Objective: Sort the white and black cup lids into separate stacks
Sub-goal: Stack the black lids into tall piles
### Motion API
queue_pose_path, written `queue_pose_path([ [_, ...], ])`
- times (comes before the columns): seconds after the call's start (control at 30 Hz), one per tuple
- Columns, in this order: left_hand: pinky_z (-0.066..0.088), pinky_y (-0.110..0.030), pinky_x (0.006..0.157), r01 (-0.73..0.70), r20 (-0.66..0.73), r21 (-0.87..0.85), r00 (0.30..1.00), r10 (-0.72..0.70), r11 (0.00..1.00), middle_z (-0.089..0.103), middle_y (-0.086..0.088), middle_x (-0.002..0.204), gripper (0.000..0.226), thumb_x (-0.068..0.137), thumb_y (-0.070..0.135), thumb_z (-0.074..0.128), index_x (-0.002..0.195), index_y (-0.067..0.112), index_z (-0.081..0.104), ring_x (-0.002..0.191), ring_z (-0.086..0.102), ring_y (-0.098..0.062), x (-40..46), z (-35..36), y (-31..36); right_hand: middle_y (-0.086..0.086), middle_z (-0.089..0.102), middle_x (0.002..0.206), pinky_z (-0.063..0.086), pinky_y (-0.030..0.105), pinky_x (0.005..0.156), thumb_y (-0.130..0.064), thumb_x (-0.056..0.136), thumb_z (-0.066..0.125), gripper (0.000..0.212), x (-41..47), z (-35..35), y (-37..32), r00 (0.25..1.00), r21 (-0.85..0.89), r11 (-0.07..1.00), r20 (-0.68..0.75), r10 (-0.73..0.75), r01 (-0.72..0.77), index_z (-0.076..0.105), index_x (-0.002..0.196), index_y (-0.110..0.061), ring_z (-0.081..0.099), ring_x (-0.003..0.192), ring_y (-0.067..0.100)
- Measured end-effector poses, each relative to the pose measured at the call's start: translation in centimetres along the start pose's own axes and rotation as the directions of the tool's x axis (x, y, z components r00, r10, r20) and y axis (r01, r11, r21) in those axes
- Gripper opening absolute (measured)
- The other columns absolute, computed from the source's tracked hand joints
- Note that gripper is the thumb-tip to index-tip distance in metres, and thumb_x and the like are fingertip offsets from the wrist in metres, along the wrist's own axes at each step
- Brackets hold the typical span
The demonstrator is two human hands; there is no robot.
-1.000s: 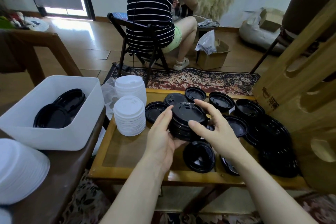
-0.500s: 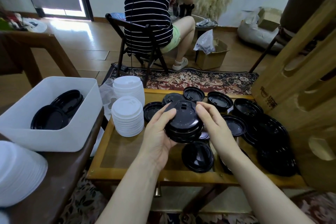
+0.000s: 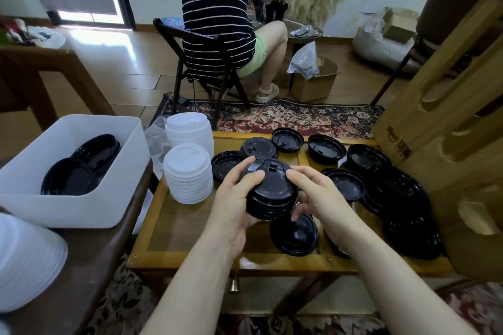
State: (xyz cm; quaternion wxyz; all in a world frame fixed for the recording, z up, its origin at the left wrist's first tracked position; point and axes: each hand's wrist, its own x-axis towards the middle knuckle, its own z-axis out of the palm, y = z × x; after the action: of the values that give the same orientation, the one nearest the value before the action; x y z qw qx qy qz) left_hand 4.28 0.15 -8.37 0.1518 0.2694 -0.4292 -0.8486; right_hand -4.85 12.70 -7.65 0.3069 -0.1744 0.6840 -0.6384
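Note:
A short stack of black cup lids is held above the low wooden table. My left hand grips its left side, thumb on top. My right hand holds the right side, fingertips on the top lid's edge. Several loose black lids lie scattered over the table's middle and right, one just under my hands. Two stacks of white lids stand at the table's left end.
A white bin with black lids inside sits on the brown side table at left, with a white stack in front of it. A wooden rack crowds the right. A person sits on a folding chair beyond the table.
The stack in my hands has come slightly nearer and lower. My left thumb now lies on the top lid, and my right fingers have curled closer around the right side.

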Motion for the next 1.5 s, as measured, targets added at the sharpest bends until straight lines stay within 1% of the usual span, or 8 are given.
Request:
queue_pose_path([
  [0.2, 0.059, -0.035, 0.062, -0.009, 0.016, -0.027, 1.000, 0.009, 1.000, 0.074, -0.003, 0.114, 0.034, 0.095, 0.015, 0.059, 0.126, 0.026, 0.065, 0.094, 0.073, -0.017, 0.1, 0.5, 0.2, 0.008, 0.068, 0.096, 0.044, 0.025, 0.047, -0.030, 0.096, 0.057, 0.025, -0.4, -0.1, -0.3, 0.999, 0.021, 0.999, -0.020, -0.048, 0.048, 0.066, 0.116, -0.019, 0.058, 0.067, 0.016],
  [0.5, 0.060, -0.046, 0.083, -0.039, -0.009, 0.136, 0.999, 0.041, 0.990, 0.070, -0.001, 0.121, 0.031, 0.104, 0.033, 0.046, 0.130, 0.026, 0.060, 0.109, 0.068, -0.019, -0.1, 1.1, 0.0, 0.000, 0.070, 0.115, 0.048, 0.027, 0.053, -0.035, 0.101, 0.046, 0.033, -0.8, -0.1, -0.3, 0.999, 0.039, 0.998, 0.020, -0.045, 0.044, 0.060, 0.129, -0.027, 0.065, 0.080, 0.010],
  [0.67, 0.058, -0.046, 0.087, -0.045, 0.002, 0.198, 0.999, 0.045, 0.979, 0.071, -0.001, 0.120, 0.030, 0.101, 0.036, 0.051, 0.126, 0.024, 0.062, 0.109, 0.068, -0.020, 0.1, 0.9, -0.1, 0.001, 0.072, 0.105, 0.047, 0.027, 0.051, -0.033, 0.103, 0.043, 0.031, -0.8, -0.2, -0.1, 1.000, 0.032, 0.999, 0.004, -0.025, 0.025, 0.065, 0.123, -0.025, 0.062, 0.076, 0.015],
  [0.93, 0.042, -0.027, 0.055, -0.105, 0.032, 0.412, 0.994, 0.101, 0.905, 0.066, -0.001, 0.122, 0.039, 0.100, 0.053, 0.042, 0.129, 0.030, 0.057, 0.088, 0.060, -0.017, 0.3, 1.7, -0.1, -0.002, 0.070, 0.088, 0.047, 0.029, 0.052, -0.031, 0.102, 0.045, 0.032, -1.0, -0.4, -0.1, 1.000, 0.068, 0.998, 0.019, -0.017, 0.016, 0.067, 0.118, -0.015, 0.062, 0.072, 0.014],
  [1.1, 0.045, -0.029, 0.050, -0.043, 0.052, 0.328, 0.998, 0.028, 0.944, 0.068, -0.009, 0.119, 0.039, 0.099, 0.046, 0.050, 0.128, 0.022, 0.059, 0.080, 0.064, -0.019, 0.1, 1.7, -0.2, 0.004, 0.069, 0.097, 0.046, 0.027, 0.049, -0.023, 0.101, 0.048, 0.029, -1.2, -0.7, -0.1, 1.000, 0.100, 0.994, -0.004, -0.031, 0.031, 0.061, 0.125, -0.014, 0.061, 0.067, 0.014],
  [1.27, 0.058, -0.045, 0.085, 0.058, 0.071, 0.110, 0.995, -0.066, 0.992, 0.076, -0.008, 0.110, 0.025, 0.096, 0.021, 0.058, 0.117, 0.015, 0.070, 0.101, 0.072, -0.025, -0.1, 1.4, -0.5, 0.011, 0.063, 0.107, 0.044, 0.029, 0.047, -0.019, 0.098, 0.054, 0.031, -1.5, -1.1, -0.2, 0.995, 0.113, 0.994, -0.104, 0.005, 0.007, 0.053, 0.129, -0.018, 0.060, 0.063, 0.012],
  [1.4, 0.058, -0.045, 0.084, 0.040, 0.037, 0.109, 0.998, -0.044, 0.993, 0.076, -0.007, 0.108, 0.026, 0.094, 0.018, 0.059, 0.117, 0.018, 0.071, 0.102, 0.072, -0.025, -0.3, 2.3, -0.9, 0.004, 0.065, 0.088, 0.043, 0.029, 0.046, -0.017, 0.099, 0.051, 0.019, -2.5, -1.4, -0.6, 0.993, 0.094, 0.996, -0.117, 0.000, 0.012, 0.062, 0.114, -0.018, 0.059, 0.055, 0.008],
  [1.5, 0.058, -0.048, 0.089, 0.059, 0.060, 0.094, 0.996, -0.064, 0.994, 0.074, -0.008, 0.113, 0.030, 0.094, 0.022, 0.061, 0.123, 0.018, 0.068, 0.106, 0.071, -0.027, -0.7, 3.2, -1.4, 0.005, 0.067, 0.093, 0.045, 0.030, 0.047, -0.019, 0.099, 0.052, 0.020, -3.2, -2.2, -0.8, 0.987, 0.038, 0.999, -0.162, -0.018, 0.024, 0.062, 0.116, -0.017, 0.060, 0.057, 0.010],
])
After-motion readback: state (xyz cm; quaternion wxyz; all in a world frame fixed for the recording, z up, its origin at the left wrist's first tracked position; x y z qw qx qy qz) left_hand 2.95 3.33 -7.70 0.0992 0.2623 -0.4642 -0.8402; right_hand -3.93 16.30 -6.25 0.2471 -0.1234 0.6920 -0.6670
